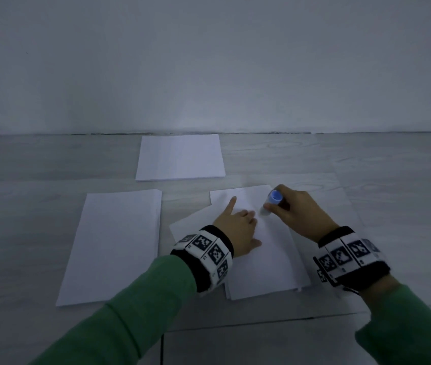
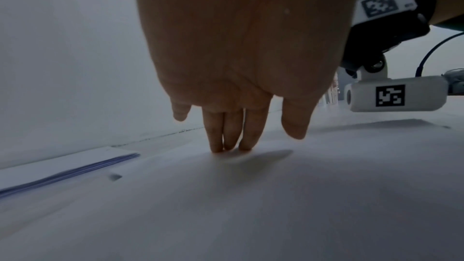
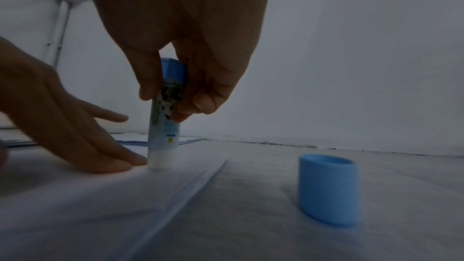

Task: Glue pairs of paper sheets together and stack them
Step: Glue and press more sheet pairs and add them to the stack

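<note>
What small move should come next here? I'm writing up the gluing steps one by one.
Probably drag the glue stick along the top sheet to lay a stripe. The right hand holds it upright in a pinching grip, its white tip already on the paper, cap off and standing on the floor. The left hand presses the sheet flat beside the tip, so it should not slide.

Dim, bluish, soft-focus frames — wide-angle bending at edges, faint shadows.

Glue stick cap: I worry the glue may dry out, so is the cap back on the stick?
No, the blue cap stands alone on the floor while the right hand presses the glue stick onto the paper.
</note>
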The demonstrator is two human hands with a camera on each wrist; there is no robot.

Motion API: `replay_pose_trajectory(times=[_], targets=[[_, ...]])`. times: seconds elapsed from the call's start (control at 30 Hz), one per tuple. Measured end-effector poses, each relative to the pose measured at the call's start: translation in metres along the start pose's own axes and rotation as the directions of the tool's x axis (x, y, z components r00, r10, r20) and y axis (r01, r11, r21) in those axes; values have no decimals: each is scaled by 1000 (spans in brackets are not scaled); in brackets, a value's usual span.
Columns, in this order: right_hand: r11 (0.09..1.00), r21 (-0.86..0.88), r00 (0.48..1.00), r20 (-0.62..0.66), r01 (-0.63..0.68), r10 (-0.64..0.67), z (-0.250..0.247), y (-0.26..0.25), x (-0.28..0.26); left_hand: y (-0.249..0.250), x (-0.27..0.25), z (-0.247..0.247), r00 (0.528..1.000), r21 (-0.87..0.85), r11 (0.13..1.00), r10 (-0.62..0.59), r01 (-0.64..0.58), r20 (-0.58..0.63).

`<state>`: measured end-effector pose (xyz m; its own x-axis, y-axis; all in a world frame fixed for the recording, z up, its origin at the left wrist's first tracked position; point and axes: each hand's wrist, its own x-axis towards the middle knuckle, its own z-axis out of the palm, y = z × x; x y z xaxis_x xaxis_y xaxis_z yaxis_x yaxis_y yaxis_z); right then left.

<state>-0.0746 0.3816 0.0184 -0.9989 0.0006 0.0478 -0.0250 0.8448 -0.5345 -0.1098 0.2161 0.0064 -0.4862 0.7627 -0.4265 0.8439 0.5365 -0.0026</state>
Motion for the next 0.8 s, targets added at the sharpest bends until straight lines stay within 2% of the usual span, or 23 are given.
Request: replay_pose_trajectory(times=[0.23,0.3,0.33,0.37,0.43,0.47,0.5,0.6,0.67,0.73,0.8], targets=[[1000,8,999,42,-17,17,-12,11,-31,1,1,1,1000,19,1000,-12,12,13],[996,48,997,23,-69,68,-18,17,-38,2,1,1,1000,18,1000,-10,10,19],[985,130,993,-20,-115,119,-22,22,-42,2,1,1,1000,14,1000,-10,9,25],[946,287,982,-70,-147,174,-27,27,-47,2,1,2,999,8,1000,-10,10,31],[762,632,946,-143,-139,291,-34,34,-59,2,1,3,999,-9,1000,-5,5,38],[682,717,927,-144,-144,347,-36,36,-65,1,0,3,999,-19,1000,1,0,39],[650,742,914,-134,-162,382,-37,39,-71,1,0,3,999,-29,1000,6,-5,38],[668,711,903,-109,-220,414,-32,39,-83,-4,-2,2,999,-75,997,15,-13,34],[698,662,878,-124,-274,463,-26,38,-87,-7,-5,2,1000,-114,993,7,-6,12],[785,513,860,-158,-348,485,-20,38,-89,-11,-9,4,1000,-162,987,-12,9,-19],[845,374,866,-176,-381,468,-14,39,-90,-15,-16,8,999,-213,977,-34,24,-42]])
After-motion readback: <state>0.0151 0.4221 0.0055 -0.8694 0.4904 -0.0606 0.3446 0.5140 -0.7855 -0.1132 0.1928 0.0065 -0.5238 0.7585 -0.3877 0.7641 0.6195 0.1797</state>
